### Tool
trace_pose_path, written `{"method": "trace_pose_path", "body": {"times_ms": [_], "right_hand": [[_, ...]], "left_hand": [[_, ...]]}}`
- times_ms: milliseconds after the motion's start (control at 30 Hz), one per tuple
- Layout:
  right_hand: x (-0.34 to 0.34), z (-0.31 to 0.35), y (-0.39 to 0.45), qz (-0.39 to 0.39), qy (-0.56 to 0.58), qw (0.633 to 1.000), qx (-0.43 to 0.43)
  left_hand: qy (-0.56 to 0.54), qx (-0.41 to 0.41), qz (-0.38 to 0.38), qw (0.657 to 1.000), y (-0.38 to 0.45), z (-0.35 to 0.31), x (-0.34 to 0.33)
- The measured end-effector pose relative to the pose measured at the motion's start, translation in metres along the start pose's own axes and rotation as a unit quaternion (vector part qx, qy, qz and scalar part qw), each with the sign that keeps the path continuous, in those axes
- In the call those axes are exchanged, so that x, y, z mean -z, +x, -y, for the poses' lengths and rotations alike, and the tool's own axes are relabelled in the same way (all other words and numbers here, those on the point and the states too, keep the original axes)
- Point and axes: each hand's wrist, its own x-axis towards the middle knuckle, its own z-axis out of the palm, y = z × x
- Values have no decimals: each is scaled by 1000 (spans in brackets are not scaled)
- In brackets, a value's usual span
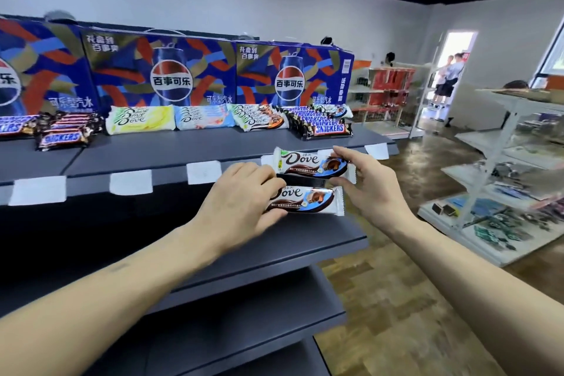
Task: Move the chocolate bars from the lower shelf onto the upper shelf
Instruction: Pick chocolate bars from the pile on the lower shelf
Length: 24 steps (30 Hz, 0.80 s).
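Between the two dark shelves, each hand grips its own Dove bar. At the upper shelf (213, 146) front edge, the right hand (366, 189) pinches one Dove bar (311, 163) by its end, while the left hand (241, 201) curls round a second Dove bar (308, 200) just above the lower shelf (305, 241).

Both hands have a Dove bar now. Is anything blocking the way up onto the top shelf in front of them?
Nothing visible blocks it. The right hand holds its Dove bar at the front edge of the upper shelf, where the near strip is bare. The stocked Dove and Snickers rows sit farther back. The left hand grips the second bar lower down.
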Motion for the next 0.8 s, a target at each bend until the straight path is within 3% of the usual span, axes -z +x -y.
{"method": "trace_pose_path", "body": {"times_ms": [233,333,800], "right_hand": [[16,-78,51,-10,22,1000,1],[25,-120,71,-22,44,998,39],[55,-260,146,30,79,993,84]], "left_hand": [[13,12,3,1000,77,-17,-37],[28,37,3,999,109,-30,-55],[74,115,8,991,231,-95,-112]]}}
